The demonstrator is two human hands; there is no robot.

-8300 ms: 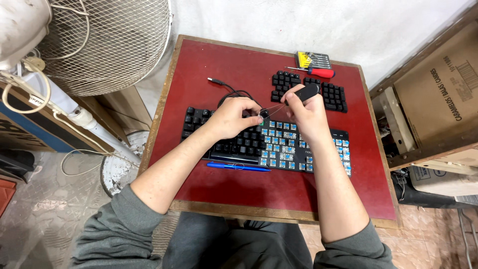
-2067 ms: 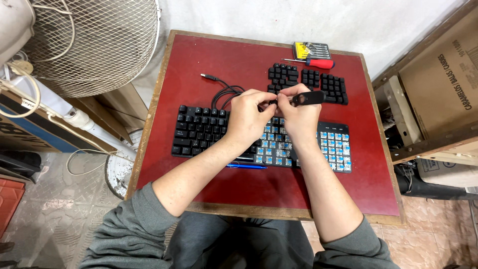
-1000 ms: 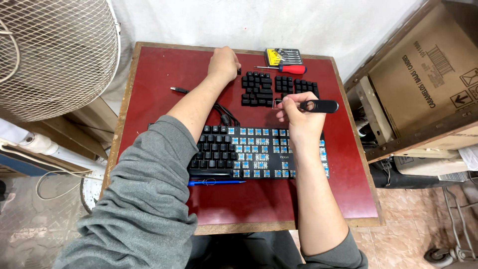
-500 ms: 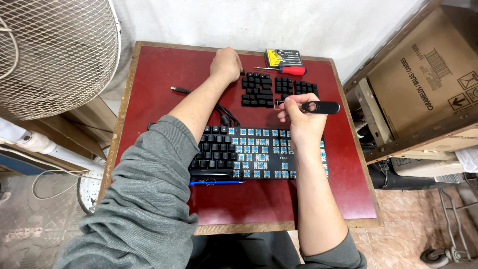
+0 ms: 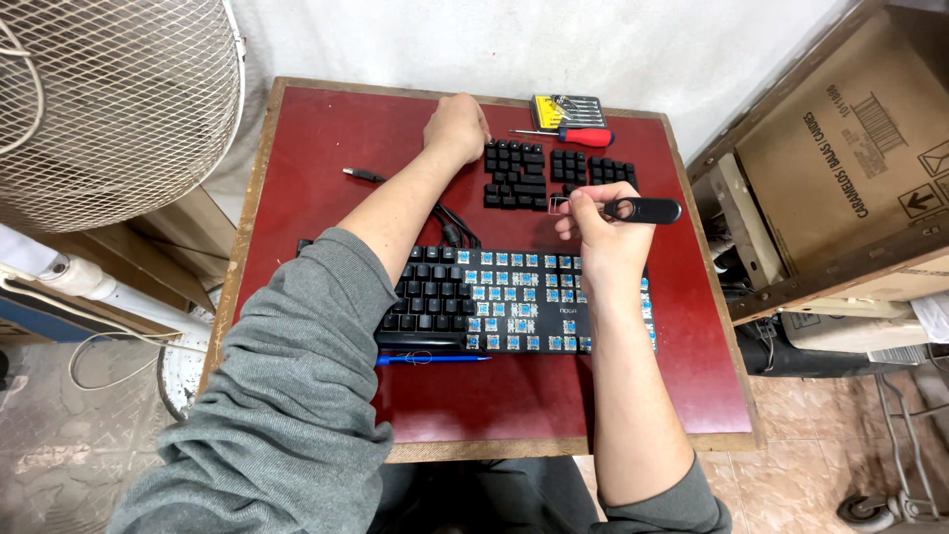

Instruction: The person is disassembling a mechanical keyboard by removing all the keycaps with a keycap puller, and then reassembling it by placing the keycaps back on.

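Observation:
A black keyboard (image 5: 514, 302) lies on the red table (image 5: 316, 138); its left keys remain on, while the middle and right show bare blue switches. My right hand (image 5: 598, 232) hovers above it, gripping a black keycap puller (image 5: 643, 210) with its wire loop pointing left. My left hand (image 5: 457, 127) reaches to the far side, fingers curled beside the rows of removed black keycaps (image 5: 554, 173); whether it holds a cap is hidden. The keyboard's cable (image 5: 445, 218) runs under my left forearm.
A red-handled screwdriver (image 5: 573, 135) and a yellow bit case (image 5: 568, 107) lie at the far edge. A blue pen (image 5: 435, 359) sits in front of the keyboard. A fan (image 5: 109, 89) stands left, and a cardboard box (image 5: 850, 148) on a wooden shelf stands right.
Two seconds ago both hands worked together over the keyboard. Since then my left hand has gone to the removed keycaps and stays there; my right hand holds the puller still.

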